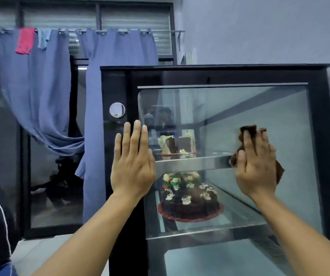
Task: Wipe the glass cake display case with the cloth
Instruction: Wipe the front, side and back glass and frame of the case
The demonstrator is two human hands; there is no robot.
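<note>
The black-framed glass cake display case stands before me against the right wall. My left hand lies flat with straight fingers against the case's left front edge. My right hand presses a dark brown cloth onto the front glass at middle-shelf height, its fingers spread over the cloth. Inside, a chocolate cake with white and coloured decorations sits on a red board on the lower shelf. Cake slices stand on the upper shelf.
Blue curtains hang on a rod at the left, with a red cloth clipped above. A dark glass door lies behind them. A round white sticker sits on the case's left side. The grey wall runs along the right.
</note>
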